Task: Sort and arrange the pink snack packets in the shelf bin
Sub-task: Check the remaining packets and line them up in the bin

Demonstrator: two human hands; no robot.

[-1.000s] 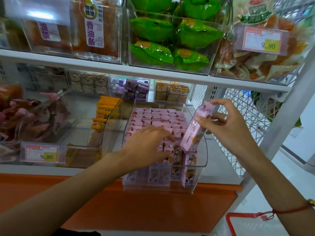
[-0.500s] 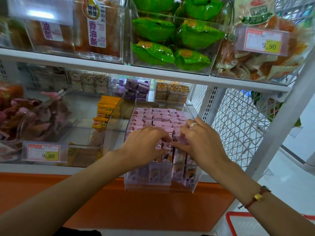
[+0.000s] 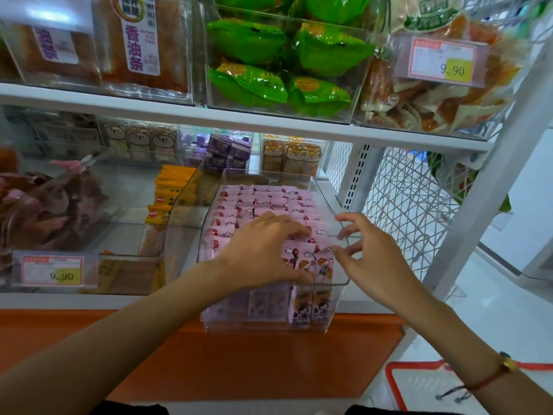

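Note:
Rows of pink snack packets (image 3: 263,202) stand packed in a clear plastic bin (image 3: 332,284) on the lower shelf. My left hand (image 3: 263,250) lies palm down on the front rows, fingers stretched across the packet tops and thumb at the front edge. Two packets (image 3: 317,265) stand upright at the bin's front right corner. My right hand (image 3: 374,259) hovers just at the bin's right wall, fingers spread and loosely bent, holding nothing. The packets under my left palm are hidden.
Left of the bin stands a clear bin of orange packets (image 3: 167,190). The shelf above carries green packets (image 3: 248,40). A white wire mesh panel (image 3: 404,205) closes the shelf's right side. A red basket (image 3: 419,381) sits on the floor at lower right.
My right hand brought a pink packet down into the bin's front right, let go, and drew back to the right empty. My left hand stayed on the packets.

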